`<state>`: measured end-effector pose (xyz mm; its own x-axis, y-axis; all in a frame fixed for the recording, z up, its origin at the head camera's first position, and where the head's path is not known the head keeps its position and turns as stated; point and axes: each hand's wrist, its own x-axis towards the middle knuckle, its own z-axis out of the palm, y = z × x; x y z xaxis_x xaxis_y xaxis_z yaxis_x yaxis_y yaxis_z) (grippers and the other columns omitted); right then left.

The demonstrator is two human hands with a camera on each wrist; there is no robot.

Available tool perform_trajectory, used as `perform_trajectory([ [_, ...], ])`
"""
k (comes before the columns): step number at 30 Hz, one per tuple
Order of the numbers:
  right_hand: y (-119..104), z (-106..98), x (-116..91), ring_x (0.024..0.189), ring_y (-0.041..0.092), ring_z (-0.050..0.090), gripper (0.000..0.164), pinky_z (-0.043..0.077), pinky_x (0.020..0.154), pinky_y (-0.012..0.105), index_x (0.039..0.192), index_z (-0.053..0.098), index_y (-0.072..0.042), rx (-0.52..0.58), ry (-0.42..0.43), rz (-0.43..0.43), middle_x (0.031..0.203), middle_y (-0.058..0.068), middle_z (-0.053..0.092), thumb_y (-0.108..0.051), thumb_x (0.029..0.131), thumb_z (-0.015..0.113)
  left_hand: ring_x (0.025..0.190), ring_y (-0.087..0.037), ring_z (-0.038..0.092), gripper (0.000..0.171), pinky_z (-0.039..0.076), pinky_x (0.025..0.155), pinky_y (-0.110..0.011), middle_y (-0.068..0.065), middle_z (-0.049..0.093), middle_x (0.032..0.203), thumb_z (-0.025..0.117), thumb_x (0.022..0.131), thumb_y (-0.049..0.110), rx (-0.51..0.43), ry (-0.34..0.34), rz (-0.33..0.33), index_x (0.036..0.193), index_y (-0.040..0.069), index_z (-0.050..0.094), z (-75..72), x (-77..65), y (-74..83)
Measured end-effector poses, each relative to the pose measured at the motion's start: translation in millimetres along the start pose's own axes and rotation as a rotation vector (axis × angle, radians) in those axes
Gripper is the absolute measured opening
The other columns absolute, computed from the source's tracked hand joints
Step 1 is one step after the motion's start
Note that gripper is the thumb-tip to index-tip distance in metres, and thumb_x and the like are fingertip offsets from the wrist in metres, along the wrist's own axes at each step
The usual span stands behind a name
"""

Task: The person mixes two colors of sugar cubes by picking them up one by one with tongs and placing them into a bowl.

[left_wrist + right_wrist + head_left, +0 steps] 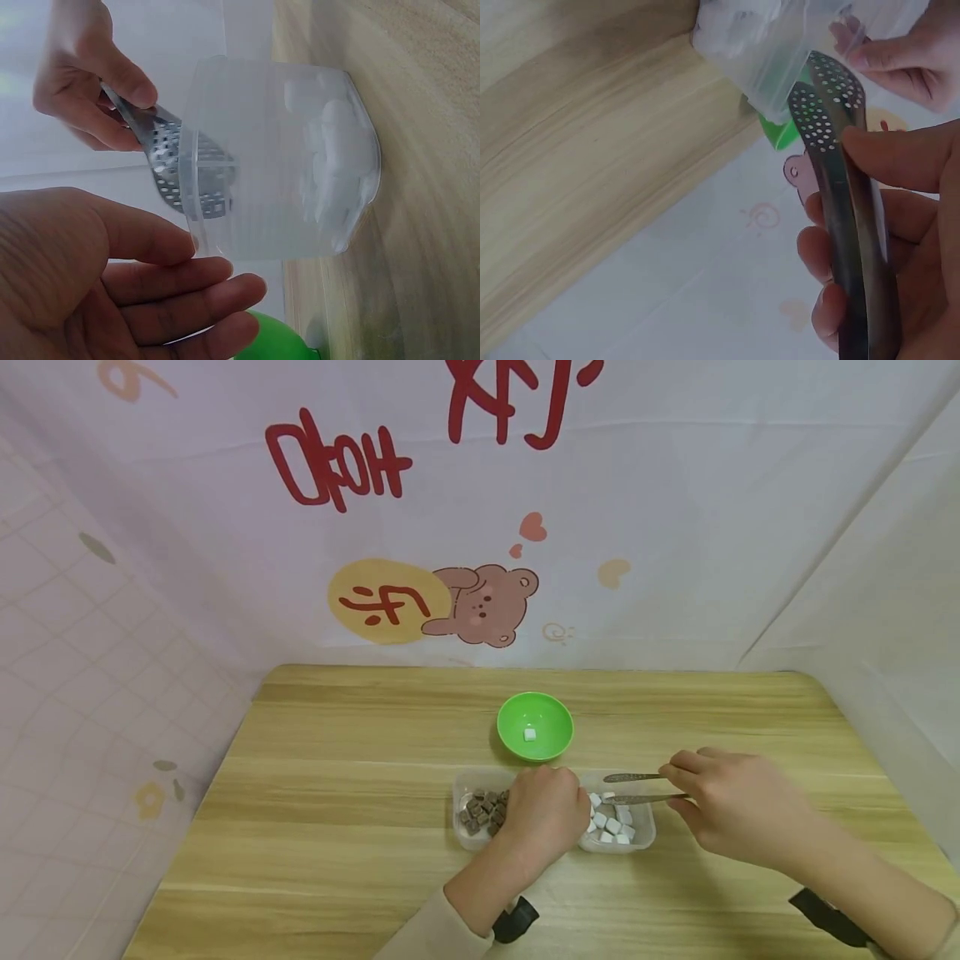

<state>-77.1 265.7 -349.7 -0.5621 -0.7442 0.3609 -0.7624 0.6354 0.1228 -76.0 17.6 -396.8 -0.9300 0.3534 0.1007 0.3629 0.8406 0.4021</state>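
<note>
My left hand (547, 810) pinches the rim of a clear plastic box (652, 837) with its thumb and fingertips. Several white cubes (612, 827) lie on the bottom of that box. From the right, my right hand (738, 810) holds metal tongs (637, 799) with its thumb and fingers. In the left wrist view, the perforated ends of the tongs (169, 161) reach in past the box's rim, above the cubes. The right wrist view shows the two tong arms parted, with nothing seen between their ends.
A second clear box (457, 835) with several brown cubes (480, 814) stands on the left, partly hidden by my left hand. Behind the boxes is a green bowl (510, 745) with one white cube (529, 735) inside. A printed cloth (675, 510) hangs behind the wooden table (337, 793).
</note>
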Motion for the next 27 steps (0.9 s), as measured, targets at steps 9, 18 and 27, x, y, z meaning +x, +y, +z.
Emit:
perform_trajectory([
  [9, -18.9, 12.8, 8.2, 0.052, 0.013, 0.033, 0.009, 0.027, 0.042, 0.023, 0.073, 0.061, -0.002, -0.153, -0.053, -0.078, 0.068, -0.001, 0.047, -0.004, 0.077, 0.053, 0.051, -0.014, 0.045, 0.051, 0.042, 0.059, -0.03, 0.005, 0.039, 0.049, 0.065, 0.095, 0.017, 0.0, -0.004, 0.01, 0.05, 0.017, 0.041, 0.0, -1.0, -0.5],
  [18, -35.2, 23.4, 8.4, 0.054, 0.011, 0.016, 0.025, 0.015, 0.045, 0.023, 0.064, 0.04, -0.007, -0.234, -0.049, -0.084, 0.063, -0.001, 0.025, 0.001, 0.073, 0.019, 0.052, -0.016, 0.05, 0.05, 0.044, 0.061, -0.031, 0.005, 0.042, 0.049, 0.066, 0.093, 0.016, 0.028, 0.001, 0.002, 0.05, 0.017, 0.042, 2.6, -1.3, 0.7],
  [27, -38.2, 26.4, 10.9, 0.053, 0.01, 0.016, 0.027, 0.015, 0.044, 0.022, 0.062, 0.037, -0.009, -0.258, -0.048, -0.064, 0.062, -0.001, 0.024, 0.002, 0.075, 0.016, 0.055, -0.016, 0.051, 0.05, 0.045, 0.064, -0.031, 0.006, 0.043, 0.05, 0.066, 0.094, 0.017, 0.01, -0.018, -0.009, 0.05, 0.018, 0.041, 2.8, -1.7, 1.3],
])
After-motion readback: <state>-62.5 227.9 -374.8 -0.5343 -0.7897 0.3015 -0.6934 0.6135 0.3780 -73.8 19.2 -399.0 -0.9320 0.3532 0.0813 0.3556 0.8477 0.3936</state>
